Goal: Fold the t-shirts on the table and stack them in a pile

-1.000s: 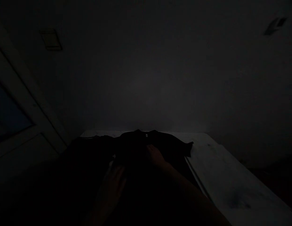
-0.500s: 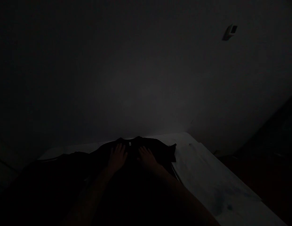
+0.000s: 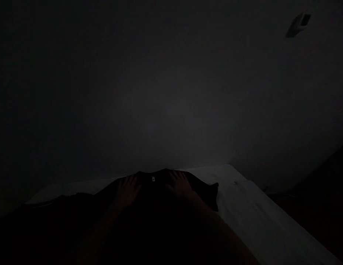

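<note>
A black T-shirt [image 3: 151,206] lies spread over a pale table, its neckline toward the wall and a small light label [image 3: 153,179] inside the collar. My left hand [image 3: 127,191] lies flat on the shirt left of the label, fingers spread. On the other side, my right hand [image 3: 179,184] presses flat near the shoulder, also with fingers apart. One short sleeve [image 3: 212,193] sticks out to the right. The dim light hides most of the shirt's lower part.
The whitish table [image 3: 251,209] runs along a grey wall [image 3: 171,110]. More dark cloth [image 3: 49,224] lies at the left. High on the right, a small box-like fitting [image 3: 300,25] is on the wall. Beyond the table's right edge it is dark.
My hands have moved farther apart over the shirt, the left one leftward and the right one rightward toward the shoulder. The right sleeve lies more spread. The view has shifted slightly.
</note>
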`<control>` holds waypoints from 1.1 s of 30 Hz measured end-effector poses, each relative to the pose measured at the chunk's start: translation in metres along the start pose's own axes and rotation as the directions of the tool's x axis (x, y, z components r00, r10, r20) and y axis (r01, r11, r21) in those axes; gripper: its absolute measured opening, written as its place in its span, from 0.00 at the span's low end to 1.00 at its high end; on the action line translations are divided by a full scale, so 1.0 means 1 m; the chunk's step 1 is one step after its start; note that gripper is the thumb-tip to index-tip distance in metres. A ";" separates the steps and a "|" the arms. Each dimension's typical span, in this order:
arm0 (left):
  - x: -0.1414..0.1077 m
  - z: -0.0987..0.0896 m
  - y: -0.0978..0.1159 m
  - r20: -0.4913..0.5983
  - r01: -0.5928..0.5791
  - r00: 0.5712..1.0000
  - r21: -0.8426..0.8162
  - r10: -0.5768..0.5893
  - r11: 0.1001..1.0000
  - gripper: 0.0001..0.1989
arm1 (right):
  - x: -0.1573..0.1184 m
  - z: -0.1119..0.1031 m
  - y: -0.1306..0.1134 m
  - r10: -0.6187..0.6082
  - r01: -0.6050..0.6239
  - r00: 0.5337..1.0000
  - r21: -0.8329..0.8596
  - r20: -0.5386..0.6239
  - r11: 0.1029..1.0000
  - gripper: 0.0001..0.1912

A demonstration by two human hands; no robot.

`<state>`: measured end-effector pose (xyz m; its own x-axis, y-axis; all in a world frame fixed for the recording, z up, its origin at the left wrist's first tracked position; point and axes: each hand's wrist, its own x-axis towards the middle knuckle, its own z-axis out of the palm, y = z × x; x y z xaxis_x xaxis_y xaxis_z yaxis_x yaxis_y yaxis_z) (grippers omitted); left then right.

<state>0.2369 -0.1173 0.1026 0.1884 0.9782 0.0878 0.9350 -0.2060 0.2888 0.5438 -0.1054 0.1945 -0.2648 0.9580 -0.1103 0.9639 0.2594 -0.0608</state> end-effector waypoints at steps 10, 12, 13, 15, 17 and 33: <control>-0.047 -0.020 0.034 -0.041 -0.111 0.993 0.050 0.113 0.993 0.32 | -0.060 0.000 -0.038 -0.068 0.067 0.997 -0.018 -0.045 0.998 0.43; -0.071 -0.017 0.037 -0.021 -0.155 0.988 0.026 0.156 0.988 0.32 | -0.089 0.003 -0.036 -0.079 0.078 0.996 -0.005 -0.047 0.997 0.42; -0.080 -0.017 0.038 0.002 -0.149 0.989 0.017 0.149 0.989 0.31 | -0.102 0.001 -0.032 -0.047 0.047 0.998 -0.001 -0.043 0.999 0.42; -0.092 -0.022 0.042 0.056 -0.102 0.993 0.020 0.101 0.995 0.31 | -0.122 -0.010 -0.023 0.068 -0.069 0.997 -0.020 -0.031 0.997 0.40; -0.103 -0.030 0.051 0.075 -0.066 0.995 0.027 0.064 0.997 0.31 | -0.138 -0.021 -0.020 0.158 -0.161 0.987 -0.064 -0.038 0.985 0.39; -0.266 -0.046 0.076 0.083 -0.169 0.982 -0.014 0.170 0.985 0.30 | -0.274 -0.001 -0.069 0.000 -0.001 1.000 -0.182 -0.005 0.983 0.39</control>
<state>0.2435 -0.3947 0.1452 0.3685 0.9279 0.0563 0.8853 -0.3688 0.2831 0.5503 -0.3855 0.2303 -0.2648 0.9585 -0.1054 0.9533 0.2766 0.1210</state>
